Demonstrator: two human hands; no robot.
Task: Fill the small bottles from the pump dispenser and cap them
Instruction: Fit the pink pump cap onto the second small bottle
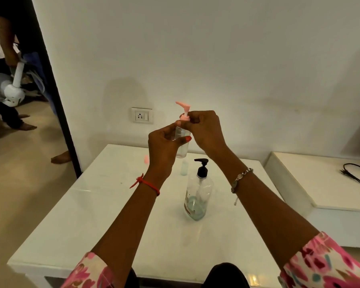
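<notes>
Raised above the white table [87, 215], a small clear bottle [182, 147] is gripped around its body by my left hand [164, 146]. My right hand [204, 129] pinches the collar of the pink pump cap [184, 110] sitting on that bottle's neck. Below my hands stands the large clear pump dispenser [199, 194] with a black pump head and a little bluish liquid at its bottom. Behind it a second small bottle [184, 168] stands upright without a cap. A loose pink cap [146, 159] lies on the table to the left.
A lower white ledge [320, 183] to the right carries a black cable [355, 175]. A wall socket [142, 115] sits on the wall behind the table. At the far left a person [6, 65] stands barefoot in the doorway holding a white fan.
</notes>
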